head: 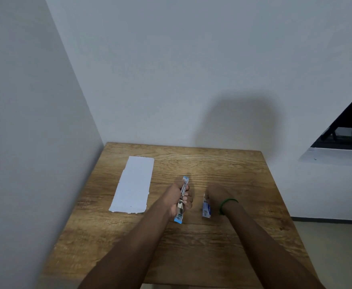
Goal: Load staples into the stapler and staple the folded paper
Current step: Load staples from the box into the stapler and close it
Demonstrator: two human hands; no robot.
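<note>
My left hand (178, 198) grips a slim blue and silver stapler (185, 182) above the middle of the wooden table (233, 174), its length pointing away from me. My right hand (216, 193), a green band on its wrist, has its fingers curled on a small white and blue staple box (206, 209) that sits on the table just right of the stapler. The folded white paper (133, 184) lies flat at the table's left side, apart from both hands. Whether the stapler is opened up is too small to tell.
The table stands in a corner, with grey walls (35, 122) close on the left and behind. A dark screen (350, 126) on a white ledge shows at the far right. The table's right edge drops to a light floor (337, 247).
</note>
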